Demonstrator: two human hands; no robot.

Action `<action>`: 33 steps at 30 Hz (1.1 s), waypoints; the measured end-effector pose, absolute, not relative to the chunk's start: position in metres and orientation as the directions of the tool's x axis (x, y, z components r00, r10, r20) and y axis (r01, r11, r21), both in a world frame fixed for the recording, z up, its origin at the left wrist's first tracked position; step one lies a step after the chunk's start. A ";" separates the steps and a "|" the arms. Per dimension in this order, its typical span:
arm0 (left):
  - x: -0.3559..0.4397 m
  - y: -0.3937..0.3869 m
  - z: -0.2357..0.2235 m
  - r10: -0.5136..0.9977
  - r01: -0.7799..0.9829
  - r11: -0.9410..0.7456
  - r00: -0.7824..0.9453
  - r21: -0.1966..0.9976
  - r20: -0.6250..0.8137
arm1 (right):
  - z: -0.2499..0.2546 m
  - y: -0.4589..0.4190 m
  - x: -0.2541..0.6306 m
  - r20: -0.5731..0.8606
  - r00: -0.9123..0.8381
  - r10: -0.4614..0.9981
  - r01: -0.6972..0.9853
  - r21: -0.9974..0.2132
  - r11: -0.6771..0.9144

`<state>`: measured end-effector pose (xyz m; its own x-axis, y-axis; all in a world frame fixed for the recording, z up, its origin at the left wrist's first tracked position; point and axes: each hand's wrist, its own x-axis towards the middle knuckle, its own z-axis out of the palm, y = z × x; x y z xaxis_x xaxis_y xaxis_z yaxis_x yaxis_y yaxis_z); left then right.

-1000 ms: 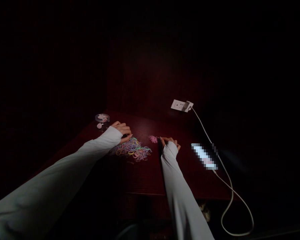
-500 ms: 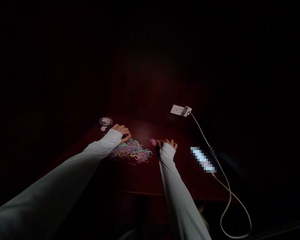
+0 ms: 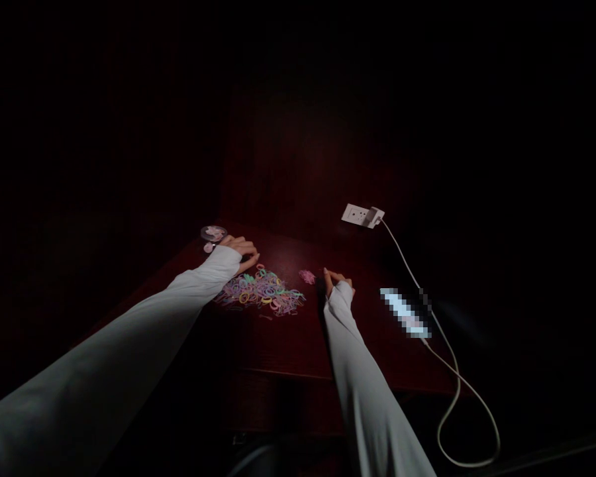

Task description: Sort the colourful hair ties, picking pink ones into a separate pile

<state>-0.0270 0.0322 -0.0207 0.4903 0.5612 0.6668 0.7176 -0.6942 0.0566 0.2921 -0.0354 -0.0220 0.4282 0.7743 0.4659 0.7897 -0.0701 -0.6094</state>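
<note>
Sorting looks barely begun — a small pink cluster (image 3: 306, 276) lies apart from the main pile of coloured bands (image 3: 261, 295) on the counter (image 3: 288, 344). The right hand (image 3: 336, 281), fingers curled, sits just beside the pink cluster; whether it pinches a band, I cannot tell. The left hand (image 3: 240, 252) rests loosely spread at the pile's far edge — most bands remain unsorted.

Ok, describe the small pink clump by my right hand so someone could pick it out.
On the dark red table, find the big multicoloured band pile. Just right of it, beside the right hand, lies the pink clump: tiny, all pink, apart from the pile.
</note>
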 end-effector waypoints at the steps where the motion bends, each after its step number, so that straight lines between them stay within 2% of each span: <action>1: -0.027 0.030 -0.019 0.559 0.712 -0.700 0.498 0.055 0.663 | -0.021 -0.037 0.288 0.484 0.393 0.781 0.810 -0.584 -0.046; 7: -0.018 0.009 -0.006 0.475 0.530 -0.844 0.671 0.079 0.569 | -0.018 -0.050 0.261 0.520 -0.002 0.854 0.881 -0.404 0.247; 12: -0.014 -0.005 -0.003 0.428 0.432 -0.895 0.758 0.112 0.493 | -0.020 -0.056 0.252 0.481 -0.163 0.861 0.871 -0.339 0.355; 17: -0.025 0.002 0.001 0.463 0.440 -0.883 0.760 0.163 0.456 | -0.022 -0.060 0.253 0.484 -0.363 0.797 0.799 -0.278 0.533; 20: -0.030 0.005 0.002 0.463 0.421 -0.886 0.774 0.195 0.432 | -0.025 -0.055 0.255 0.479 -0.420 0.771 0.772 -0.258 0.581; 24: -0.028 0.004 0.000 0.437 0.398 -0.900 0.817 0.180 0.377 | -0.032 -0.045 0.256 0.507 -0.449 0.736 0.746 -0.241 0.621; 33: -0.023 0.006 -0.006 0.378 0.398 -0.917 0.850 0.024 0.368 | -0.030 -0.056 0.257 0.519 -0.487 0.702 0.725 -0.207 0.656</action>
